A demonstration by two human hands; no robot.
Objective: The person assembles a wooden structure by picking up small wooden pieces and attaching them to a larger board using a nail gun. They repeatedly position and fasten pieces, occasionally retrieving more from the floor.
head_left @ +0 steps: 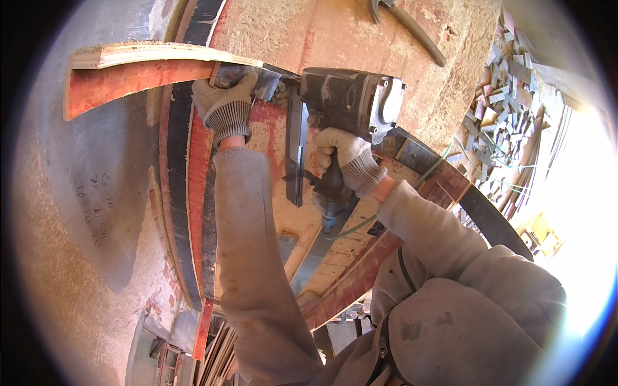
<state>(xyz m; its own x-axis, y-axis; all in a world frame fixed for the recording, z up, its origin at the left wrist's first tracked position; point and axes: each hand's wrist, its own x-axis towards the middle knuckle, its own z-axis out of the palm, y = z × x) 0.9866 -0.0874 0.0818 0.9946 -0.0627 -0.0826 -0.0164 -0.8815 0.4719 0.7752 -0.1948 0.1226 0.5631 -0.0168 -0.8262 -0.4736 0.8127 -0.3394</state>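
My right hand (347, 157), in a pale knit glove, is wrapped around the handle of a black nail gun (338, 96) with a silvery end cap. A hose fitting (328, 222) sits at the handle's lower end. The gun's magazine (296, 151) stands left of the handle, its nose close to the block. My left hand (225, 106), gloved too, grips a short dark block (264, 80), thumb pressed on its face. That block touches the end of a curved red-faced plywood strip (138, 83), which juts out to the left. The fingers behind the block are partly hidden.
A claw hammer (415, 32) lies on the worn wooden worktop (360, 32) at the far side. Curved black-and-red rails (180, 174) run along the left. Wood offcuts (508, 96) are heaped at the right. A thin green hose (360, 225) crosses below the gun.
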